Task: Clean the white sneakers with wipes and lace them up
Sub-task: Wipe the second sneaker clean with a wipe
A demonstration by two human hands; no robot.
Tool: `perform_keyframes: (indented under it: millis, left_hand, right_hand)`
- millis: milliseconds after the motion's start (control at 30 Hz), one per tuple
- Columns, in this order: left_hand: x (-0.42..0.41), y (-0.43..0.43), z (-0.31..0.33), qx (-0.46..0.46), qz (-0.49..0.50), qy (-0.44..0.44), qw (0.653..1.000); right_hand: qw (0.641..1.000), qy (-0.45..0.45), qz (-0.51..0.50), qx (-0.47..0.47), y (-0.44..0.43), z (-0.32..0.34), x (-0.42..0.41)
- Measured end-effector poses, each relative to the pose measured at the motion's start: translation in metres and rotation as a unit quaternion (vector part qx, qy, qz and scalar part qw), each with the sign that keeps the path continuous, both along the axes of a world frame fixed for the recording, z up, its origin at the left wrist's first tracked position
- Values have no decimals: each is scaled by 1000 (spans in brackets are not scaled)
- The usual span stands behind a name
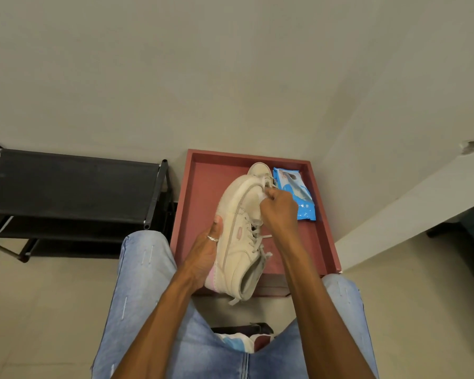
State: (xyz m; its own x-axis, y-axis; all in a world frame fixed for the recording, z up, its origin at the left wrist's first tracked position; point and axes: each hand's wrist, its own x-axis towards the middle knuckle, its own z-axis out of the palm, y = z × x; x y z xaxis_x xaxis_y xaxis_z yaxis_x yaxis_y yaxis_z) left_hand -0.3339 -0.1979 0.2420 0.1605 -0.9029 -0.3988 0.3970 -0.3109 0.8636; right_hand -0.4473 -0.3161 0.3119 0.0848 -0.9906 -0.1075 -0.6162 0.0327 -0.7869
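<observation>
Head view is showing the left hand (203, 258) clamping its grip on the white sneaker (238, 214) over the red tray (197, 192), wipes pack (296, 192) at two o'clock, while the right hand (278, 212) is pinching a wipe (263, 196) against the toe, where short, firm strokes look best.

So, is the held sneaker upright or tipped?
Tipped on its side: the sneaker turns its sole to the left hand gripping it, laces facing right, where the right hand pinches a wipe against it.
</observation>
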Motion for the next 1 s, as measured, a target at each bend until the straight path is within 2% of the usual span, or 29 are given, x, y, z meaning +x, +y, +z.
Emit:
perform_keyframes:
  millis: [133,233,300,500,600,767,900,1000]
  left_hand:
    - [6,-2,-3,-9,2,7,1000]
    - [6,-1,-3,-9,-10,14,1000]
    - [5,-1,-3,-5,-13,8,1000]
    - [6,-2,0,-14,-21,0,1000]
    - [5,-1,0,-16,-19,8,1000]
    - [10,-5,-4,-8,28,66,997]
    - [9,-6,-1,-12,60,109,992]
    - [9,-7,6,-21,91,181,979]
  right_hand:
    - [996,-57,8,67,19,-18,-6]
    - [989,-106,-29,94,6,-12,-5]
    - [995,-84,-28,50,-4,5,-1]
    - [993,-24,61,-93,-13,32,7]
    - [992,-23,53,-110,-13,20,1]
    - [992,-106,49,36,17,-4,-3]
    - [966,-222,44,122,43,-19,-9]
    - [949,-244,70,184,52,-32,-13]
